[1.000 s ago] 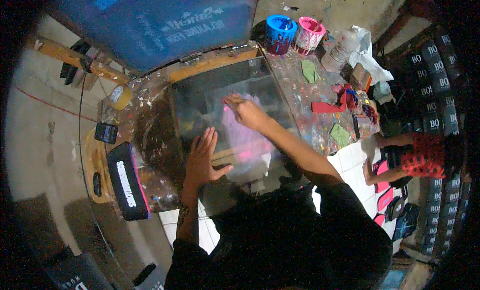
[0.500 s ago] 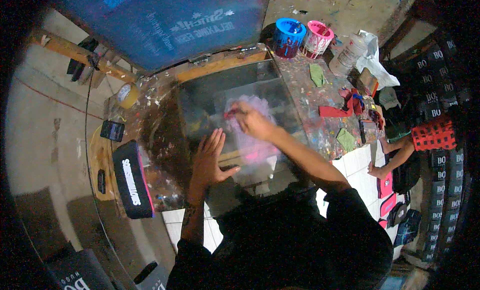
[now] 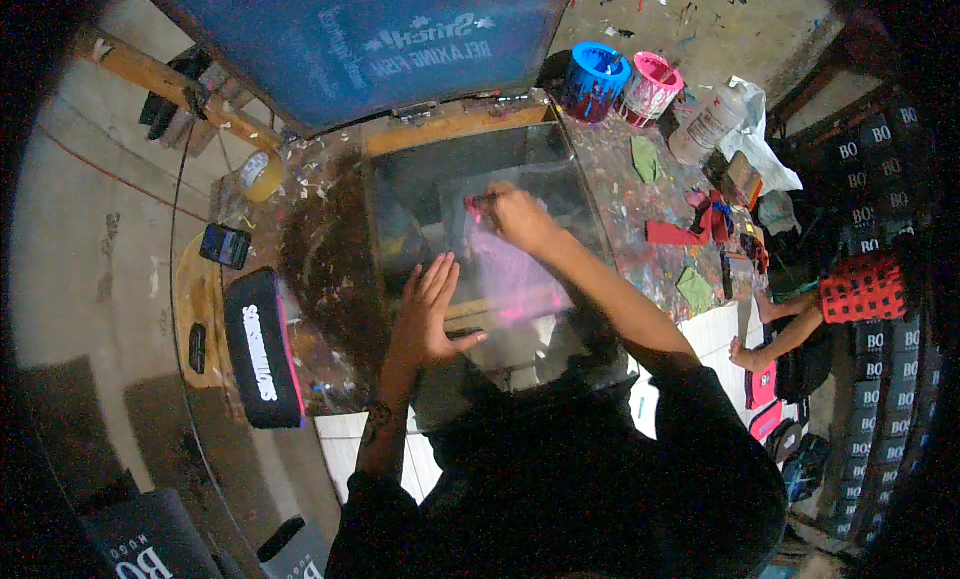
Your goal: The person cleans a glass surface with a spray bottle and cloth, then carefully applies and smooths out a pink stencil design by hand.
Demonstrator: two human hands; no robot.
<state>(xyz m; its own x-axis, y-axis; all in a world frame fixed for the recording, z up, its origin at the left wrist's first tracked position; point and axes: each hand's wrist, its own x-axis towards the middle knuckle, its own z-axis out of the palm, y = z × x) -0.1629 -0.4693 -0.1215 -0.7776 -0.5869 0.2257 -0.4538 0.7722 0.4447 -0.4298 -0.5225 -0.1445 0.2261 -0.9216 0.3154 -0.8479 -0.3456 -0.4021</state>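
My right hand (image 3: 518, 219) is closed on a small red-pink rag (image 3: 473, 208), pressed to a dark glass-like sheet (image 3: 405, 194) on the worktable. Below the rag, a translucent pink-purple smear (image 3: 515, 279) spreads across the sheet, brighter pink at its near end. My left hand (image 3: 437, 314) lies flat on the sheet, left of the smear, fingers stretched and thumb apart. Most of the rag is hidden in my right fingers.
Blue (image 3: 597, 82) and pink paint-stained buckets (image 3: 652, 89) stand far right, beside a plastic bottle (image 3: 708, 124). Cloth scraps (image 3: 690, 229) lie right. A tape roll (image 3: 262, 175), phone (image 3: 226, 246) and black printed pouch (image 3: 263, 349) sit left. A framed screen (image 3: 400, 39) rises behind; another person (image 3: 862, 287) is at right.
My right hand has slid the rag toward the far side of the sheet. The smear looks narrower. My left hand stays on the sheet, while the whole view has shifted a little.
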